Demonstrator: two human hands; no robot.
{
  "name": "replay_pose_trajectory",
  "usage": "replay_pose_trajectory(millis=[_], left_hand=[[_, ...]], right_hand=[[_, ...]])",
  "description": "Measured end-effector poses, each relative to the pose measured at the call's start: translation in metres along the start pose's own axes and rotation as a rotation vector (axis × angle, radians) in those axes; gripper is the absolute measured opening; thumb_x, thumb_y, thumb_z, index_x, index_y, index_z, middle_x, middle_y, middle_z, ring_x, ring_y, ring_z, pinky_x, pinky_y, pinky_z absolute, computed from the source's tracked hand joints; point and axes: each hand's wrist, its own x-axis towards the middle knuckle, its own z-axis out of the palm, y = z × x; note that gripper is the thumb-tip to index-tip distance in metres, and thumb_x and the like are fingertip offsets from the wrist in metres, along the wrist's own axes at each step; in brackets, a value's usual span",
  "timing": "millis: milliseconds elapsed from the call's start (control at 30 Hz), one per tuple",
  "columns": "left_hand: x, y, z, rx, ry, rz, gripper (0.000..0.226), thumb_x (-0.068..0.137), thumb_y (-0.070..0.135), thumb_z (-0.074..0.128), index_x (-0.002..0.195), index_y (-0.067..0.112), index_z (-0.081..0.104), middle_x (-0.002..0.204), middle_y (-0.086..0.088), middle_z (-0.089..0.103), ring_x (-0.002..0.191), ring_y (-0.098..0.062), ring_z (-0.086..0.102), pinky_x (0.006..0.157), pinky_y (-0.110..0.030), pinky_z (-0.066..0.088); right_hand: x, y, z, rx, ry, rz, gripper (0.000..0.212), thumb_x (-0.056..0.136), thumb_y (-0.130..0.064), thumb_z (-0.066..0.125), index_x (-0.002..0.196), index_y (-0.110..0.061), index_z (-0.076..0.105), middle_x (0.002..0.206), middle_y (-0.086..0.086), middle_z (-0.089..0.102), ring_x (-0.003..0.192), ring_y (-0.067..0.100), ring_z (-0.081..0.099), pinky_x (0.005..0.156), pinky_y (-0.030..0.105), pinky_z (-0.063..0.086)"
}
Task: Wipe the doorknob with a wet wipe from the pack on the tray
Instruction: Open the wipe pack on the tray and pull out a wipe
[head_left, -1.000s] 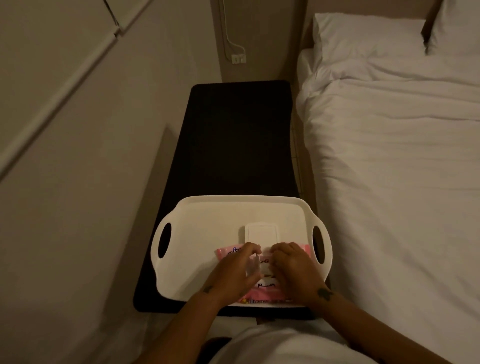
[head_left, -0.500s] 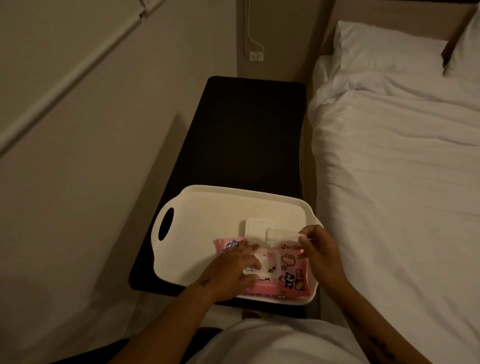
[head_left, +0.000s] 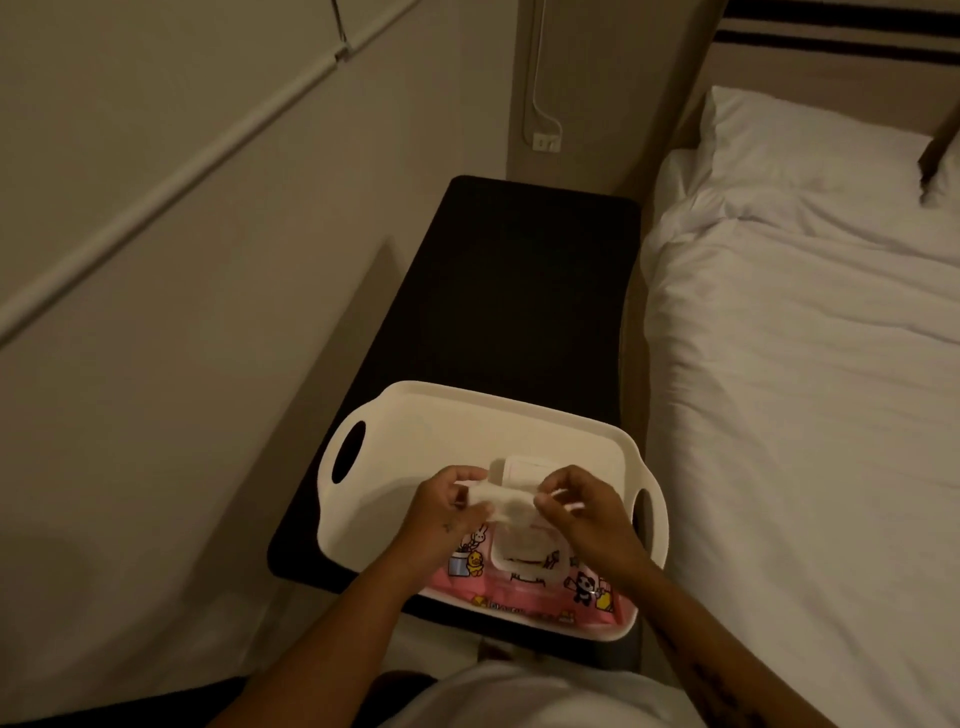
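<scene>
White wet wipe (head_left: 500, 500) held crosswise between left hand (head_left: 441, 514) and right hand (head_left: 589, 517).

Black tabletop (head_left: 519, 312) under and beyond fingers (head_left: 558, 500), running away toward wall corner. White-covered bed (head_left: 805, 415) right of fingers, just beside tabletop edge. Pillow (head_left: 810, 150) far beyond, to right, against striped headboard (head_left: 831, 47). Wall socket (head_left: 545, 141) straight beyond fingers, white cable (head_left: 535, 78) rising from it. Pale wall (head_left: 156, 389) left of fingers, slanted white rail (head_left: 182, 161) across it.
</scene>
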Motion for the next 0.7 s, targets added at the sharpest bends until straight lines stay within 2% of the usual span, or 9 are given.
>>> replay_pose_trajectory(millis=[100, 200, 267, 333, 433, 500, 533, 633, 700], left_hand=[[-0.001, -0.002, -0.009, -0.036, 0.053, -0.003, 0.032, 0.083, 0.0, 0.06, 0.111, 0.014, 0.055, 0.097, -0.011, 0.064, 0.073, -0.013, 0.063, 0.059, -0.015, 0.053], [-0.001, -0.001, -0.016, -0.135, 0.111, -0.023, 0.029, 0.086, 0.004, 0.058, 0.114, 0.012, 0.055, 0.097, -0.011, 0.065, 0.074, -0.02, 0.065, 0.061, -0.021, 0.057], [-0.002, 0.0, -0.018, -0.188, 0.147, -0.012, 0.024, 0.087, 0.006, 0.057, 0.11, 0.012, 0.056, 0.096, -0.008, 0.065, 0.08, -0.019, 0.067, 0.062, -0.02, 0.057], [-0.003, 0.002, -0.02, -0.229, 0.2, -0.001, 0.019, 0.087, 0.008, 0.057, 0.105, 0.014, 0.056, 0.096, -0.004, 0.064, 0.081, -0.016, 0.067, 0.06, -0.016, 0.055], [-0.004, 0.002, -0.021, -0.254, 0.257, 0.011, 0.021, 0.088, 0.008, 0.056, 0.109, 0.012, 0.054, 0.097, -0.005, 0.063, 0.081, -0.018, 0.066, 0.058, -0.012, 0.053], [-0.005, 0.002, -0.021, -0.255, 0.258, 0.024, 0.024, 0.089, 0.006, 0.055, 0.112, 0.01, 0.053, 0.099, -0.009, 0.063, 0.083, -0.022, 0.066, 0.061, -0.013, 0.054], [-0.006, 0.001, -0.021, -0.255, 0.25, 0.026, 0.023, 0.089, 0.006, 0.054, 0.112, 0.01, 0.053, 0.1, -0.01, 0.063, 0.085, -0.022, 0.066, 0.062, -0.014, 0.055], [-0.009, -0.003, -0.017, -0.239, 0.199, 0.034, 0.024, 0.09, 0.009, 0.053, 0.112, 0.017, 0.053, 0.097, -0.006, 0.063, 0.085, -0.019, 0.067, 0.067, -0.018, 0.057], [-0.012, -0.005, -0.012, -0.213, 0.157, 0.035, 0.028, 0.092, 0.012, 0.05, 0.118, 0.021, 0.053, 0.099, 0.0, 0.063, 0.087, -0.017, 0.067, 0.071, -0.02, 0.057]], right_hand=[[0.021, 0.009, -0.007, -0.411, 0.059, -0.082, 0.02, 0.081, -0.024, 0.065, 0.099, -0.017, 0.057, 0.106, 0.001, 0.058, 0.098, 0.014, 0.046, 0.077, 0.023, 0.039], [0.036, 0.017, -0.01, -0.65, -0.125, 0.016, 0.037, 0.088, -0.032, 0.054, 0.12, -0.015, 0.048, 0.127, 0.008, 0.051, 0.117, 0.024, 0.04, 0.095, 0.039, 0.035], [0.038, 0.016, -0.01, -0.69, -0.165, 0.034, 0.036, 0.09, -0.033, 0.049, 0.122, -0.015, 0.046, 0.127, 0.01, 0.053, 0.114, 0.028, 0.045, 0.098, 0.044, 0.036], [0.033, 0.009, -0.01, -0.589, -0.071, -0.026, 0.033, 0.09, -0.029, 0.051, 0.119, -0.013, 0.049, 0.121, 0.012, 0.057, 0.106, 0.027, 0.051, 0.094, 0.046, 0.04], [0.012, -0.003, -0.013, -0.414, 0.007, -0.16, 0.023, 0.089, -0.023, 0.054, 0.11, -0.016, 0.055, 0.106, 0.004, 0.06, 0.095, 0.019, 0.056, 0.078, 0.029, 0.047], [-0.008, -0.006, -0.012, -0.342, -0.077, -0.187, 0.011, 0.09, -0.025, 0.051, 0.099, -0.027, 0.055, 0.096, -0.007, 0.059, 0.09, 0.012, 0.057, 0.07, 0.013, 0.043], [-0.019, -0.004, -0.01, -0.333, -0.137, -0.188, 0.008, 0.089, -0.028, 0.05, 0.095, -0.03, 0.055, 0.095, -0.01, 0.058, 0.089, 0.009, 0.056, 0.069, 0.011, 0.043], [-0.043, 0.014, -0.005, -0.464, -0.286, -0.257, 0.022, 0.087, -0.032, 0.049, 0.104, -0.021, 0.059, 0.112, -0.004, 0.055, 0.104, 0.011, 0.05, 0.088, 0.021, 0.041], [-0.05, 0.024, -0.003, -0.585, -0.317, -0.309, 0.03, 0.088, -0.031, 0.05, 0.114, -0.018, 0.056, 0.128, 0.002, 0.049, 0.116, 0.014, 0.043, 0.099, 0.023, 0.033]])
